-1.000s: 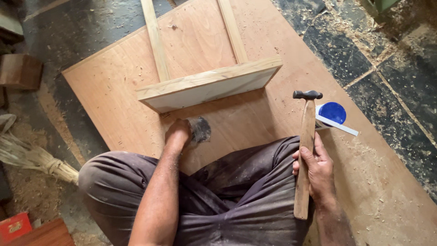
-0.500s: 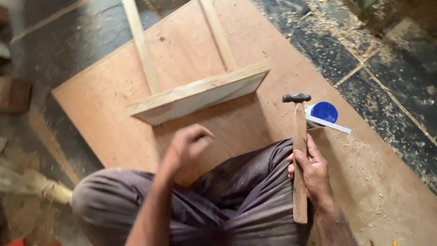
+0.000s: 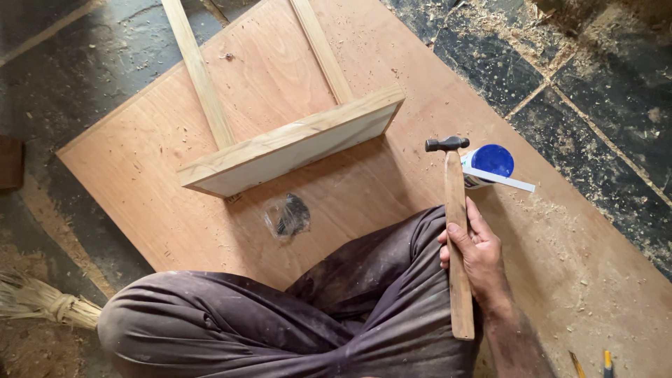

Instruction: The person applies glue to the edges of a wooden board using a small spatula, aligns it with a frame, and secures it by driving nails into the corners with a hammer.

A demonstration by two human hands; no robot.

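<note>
Fingers (image 3: 448, 241) wrapping tight around the hammer (image 3: 455, 238), pinching the wooden handle at mid-length, thumb lying along the shaft. Right hand (image 3: 476, 255) resting against the knee (image 3: 413, 245), holding the hammer upright-looking in the view, dark metal head at the far end, handle butt trailing back past the wrist. Left hand: not showing anywhere; finger state impossible to tell.

Hammer location: lying over the right thigh, head pointing away from the body, just short of the blue-capped tub (image 3: 490, 164) and apart from it.

Handling, as a judgement: head heavy and hard, handle light, stiff, dry and likely not slippery. Gripping at mid-handle giving control over short taps; gripping nearer the butt giving more swing. Head end pulling downward when held loosely.

Working outward: small clear bag (image 3: 287, 217) holding dark pieces, probably nails, lying on the plywood (image 3: 140, 182) just ahead of the crossed legs. Beyond it, a wooden frame (image 3: 290, 143) standing on edge, two slats running away from its board. Bag soft, crinkly and light; contents small and sharp. Broom (image 3: 42, 304) lying off the plywood at the near left. Shavings scattering over the dark floor (image 3: 595, 105).
</note>
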